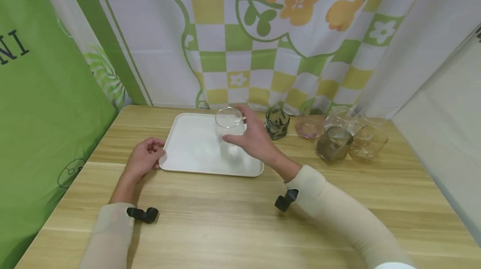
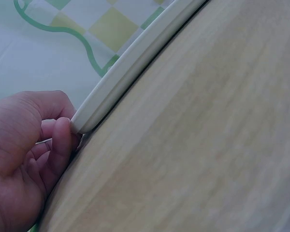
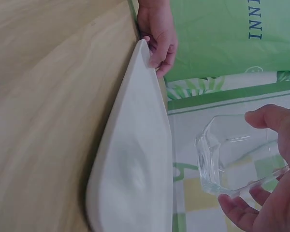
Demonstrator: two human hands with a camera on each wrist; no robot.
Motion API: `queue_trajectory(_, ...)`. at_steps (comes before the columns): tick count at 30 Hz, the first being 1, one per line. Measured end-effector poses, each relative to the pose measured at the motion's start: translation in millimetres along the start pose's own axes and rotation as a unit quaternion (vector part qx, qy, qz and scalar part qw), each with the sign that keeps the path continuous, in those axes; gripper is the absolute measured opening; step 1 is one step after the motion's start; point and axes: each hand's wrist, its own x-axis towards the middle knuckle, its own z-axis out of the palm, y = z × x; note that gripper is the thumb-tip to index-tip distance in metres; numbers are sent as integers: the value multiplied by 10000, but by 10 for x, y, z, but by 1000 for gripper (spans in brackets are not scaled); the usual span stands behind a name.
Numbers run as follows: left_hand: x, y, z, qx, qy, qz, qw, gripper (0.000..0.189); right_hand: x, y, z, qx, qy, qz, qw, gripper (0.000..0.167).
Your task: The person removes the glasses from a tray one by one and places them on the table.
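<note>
My right hand (image 1: 259, 141) grips a clear drinking glass (image 1: 227, 125) between thumb and fingers, holding it over the white rectangular tray (image 1: 191, 150). In the right wrist view the glass (image 3: 227, 154) shows a faceted, thick base and stands apart from the tray's surface. My left hand (image 1: 144, 156) is at the tray's near left corner, its curled fingers and thumb pinching the rim. The left wrist view shows the fingertips of that hand (image 2: 34, 145) right on the tray's corner (image 2: 89, 118).
Right of the tray stand a dark grey glass (image 1: 277, 125), a pinkish glass (image 1: 309, 126), a brown glass (image 1: 334, 143), an amber glass (image 1: 369, 143) and clear glasses (image 1: 340, 118) behind. A patterned curtain (image 1: 240, 64) hangs along the back edge of the wooden table (image 1: 210, 214).
</note>
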Motion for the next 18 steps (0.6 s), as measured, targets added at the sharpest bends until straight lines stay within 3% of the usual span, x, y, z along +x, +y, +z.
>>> queue_trajectory(4,11,-8,2,9,2,-17,10000,35,-143,119,-181,73,43,112,9999,87)
queue_trajectory(13,2,-6,6,20,-11,-49,10000,35,-417,414,-557,138,267,-37,9995,85)
queue_trajectory(18,-7,10,7,57,14,-25,10000,35,-543,520,-713,61,302,240,9992,85)
